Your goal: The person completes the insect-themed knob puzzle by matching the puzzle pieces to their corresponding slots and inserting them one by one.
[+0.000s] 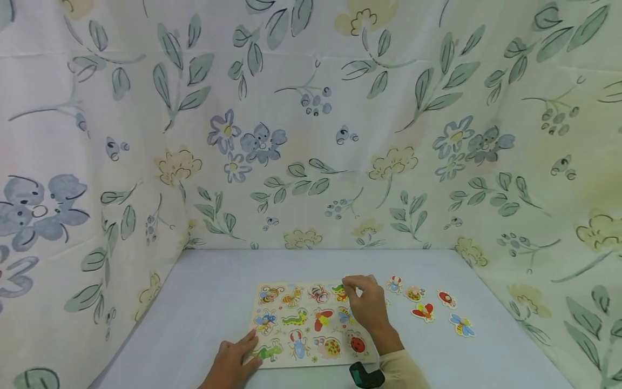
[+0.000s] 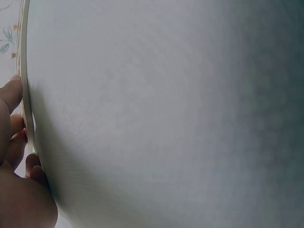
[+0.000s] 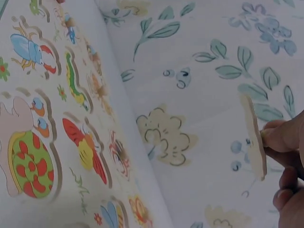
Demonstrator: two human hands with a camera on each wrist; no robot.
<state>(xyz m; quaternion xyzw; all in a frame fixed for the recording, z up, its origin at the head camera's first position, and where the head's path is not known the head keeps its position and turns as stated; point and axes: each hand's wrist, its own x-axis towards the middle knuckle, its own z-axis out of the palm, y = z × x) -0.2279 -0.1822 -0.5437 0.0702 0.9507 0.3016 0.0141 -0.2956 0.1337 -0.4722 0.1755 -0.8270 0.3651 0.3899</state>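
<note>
A wooden insect puzzle board (image 1: 286, 361) lies on the table, printed with beetles, caterpillars, a snail and other bugs. My left hand (image 1: 235, 361) holds its near left corner, thumb at the front edge and fingers at the left side. In the left wrist view, the fingers (image 2: 14, 95) touch the board's pale edge (image 2: 27, 61). Over the far right corner, my right hand (image 1: 368, 305) pinches a puzzle piece (image 1: 338, 292) with green, yellow and red on it. The right wrist view shows the piece edge-on between thumb and fingers, its printed face hidden.
Right of the board lie loose pieces: a blue beetle (image 1: 394, 284), a snail (image 1: 414, 293), a ladybug (image 1: 446, 299), a red-winged insect (image 1: 423, 312) and a blue-winged insect (image 1: 462, 325). Floral cloth (image 1: 311, 210) encloses the table (image 1: 214, 292) at the back and both sides.
</note>
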